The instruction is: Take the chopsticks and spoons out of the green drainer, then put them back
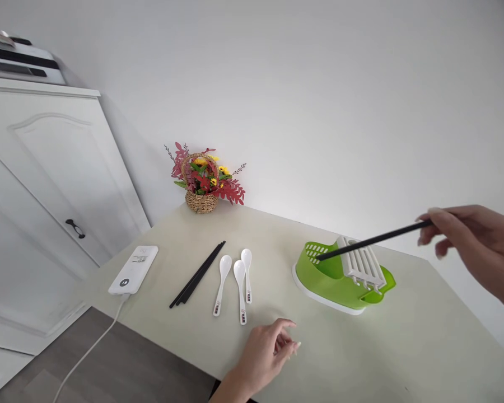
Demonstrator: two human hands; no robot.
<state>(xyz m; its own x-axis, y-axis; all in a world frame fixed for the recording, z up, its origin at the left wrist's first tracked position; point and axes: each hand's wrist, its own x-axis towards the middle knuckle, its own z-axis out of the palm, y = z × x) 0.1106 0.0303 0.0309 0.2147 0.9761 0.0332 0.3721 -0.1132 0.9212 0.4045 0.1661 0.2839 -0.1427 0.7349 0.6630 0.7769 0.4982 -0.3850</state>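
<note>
One slender black chopstick is pinched endwise by the right hand, three o'clock, presumably for reach over the green plastic caddy, while the left hand, six o'clock, is held half-curled, empty.

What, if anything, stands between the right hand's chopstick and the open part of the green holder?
Nothing visible does. The right hand holds the chopstick slanting across the white rack in this view; its tip appears at the open part of the green holder. Contact is unclear.

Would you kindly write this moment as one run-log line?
Right hand: holds black chopstick, tip at green holder | left hand: apparently empty, near three white spoons | table: spoons, other black chopsticks
</note>
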